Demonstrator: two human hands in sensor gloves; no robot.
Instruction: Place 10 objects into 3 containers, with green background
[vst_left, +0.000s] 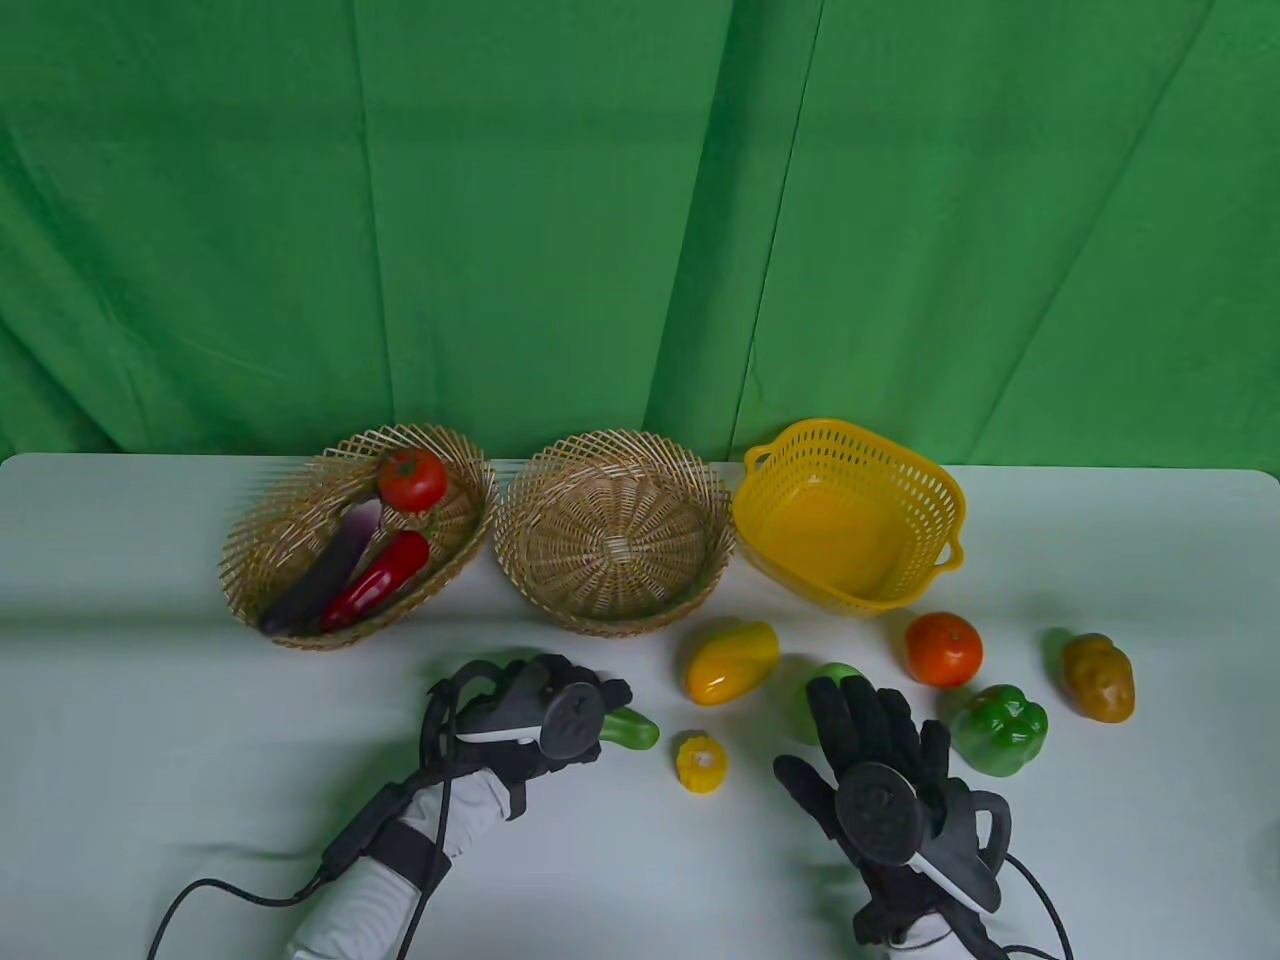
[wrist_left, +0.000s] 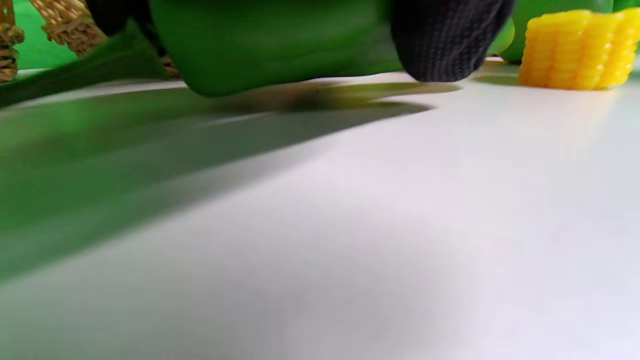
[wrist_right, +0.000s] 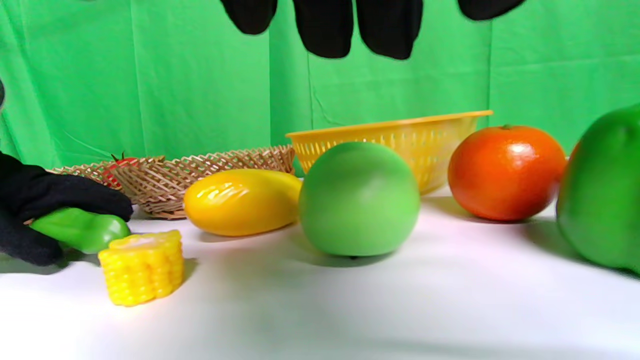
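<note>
My left hand (vst_left: 600, 712) grips a long green pepper (vst_left: 632, 731) low at the table's surface, left of a yellow corn piece (vst_left: 701, 763). In the left wrist view the pepper (wrist_left: 280, 45) fills the top, with a black fingertip (wrist_left: 445, 45) on it. My right hand (vst_left: 865, 735) is open with its fingers spread, just above a green apple (vst_left: 838, 672) and not touching it. The right wrist view shows the apple (wrist_right: 360, 197) below the fingertips (wrist_right: 385, 27). An oval wicker basket (vst_left: 250, 540) holds a tomato (vst_left: 411, 478), an eggplant (vst_left: 325, 575) and a red chili (vst_left: 380, 582).
A round wicker basket (vst_left: 515, 535) and a yellow plastic basket (vst_left: 945, 495) stand empty at the back. A yellow mango (vst_left: 730, 662), an orange (vst_left: 943, 649), a green bell pepper (vst_left: 1000, 732) and a potato (vst_left: 1098, 677) lie on the white table near my right hand.
</note>
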